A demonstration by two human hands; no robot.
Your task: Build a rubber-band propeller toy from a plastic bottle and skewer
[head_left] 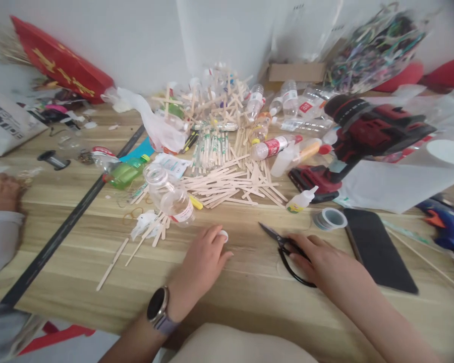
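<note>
My left hand, with a watch on its wrist, rests on the wooden table, its fingers closed round a small white cap whose top shows between thumb and fingers. At the right, my right hand holds black-handled scissors by one handle. The blades point up and left, lying at the tabletop. Behind my left hand stand clear plastic bottles, with loose wooden sticks heaped behind and beside them.
A red and black drill, a glue bottle, a tape roll and a black phone are at the right, near a blue glue gun. Another person's hand rests at the far left. A green bottle lies beyond a black strip.
</note>
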